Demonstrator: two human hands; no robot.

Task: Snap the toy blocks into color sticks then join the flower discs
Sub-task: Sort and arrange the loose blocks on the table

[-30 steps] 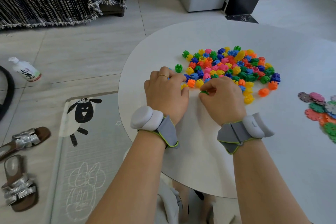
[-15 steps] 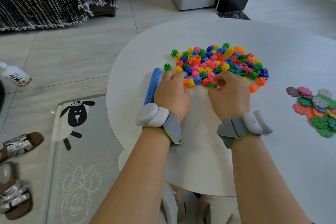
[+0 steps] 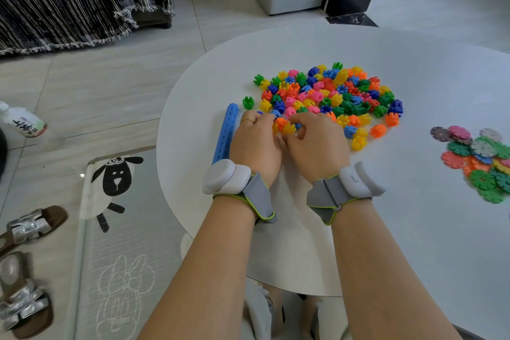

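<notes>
A: Counting sticks, how many are done?

B: One, as far as shows: a blue stick (image 3: 226, 132) lies just left of the block pile (image 3: 328, 96), touching the left hand (image 3: 255, 143).

A: And the hands?

B: Both rest at the pile's near edge, fingers curled among blocks. The right hand (image 3: 317, 143) hides its fingertips; I cannot tell what either grips.

A: Left to do?

B: Most blocks stay loose; the flower discs (image 3: 480, 157), well right of the pile, look unjoined.
</notes>
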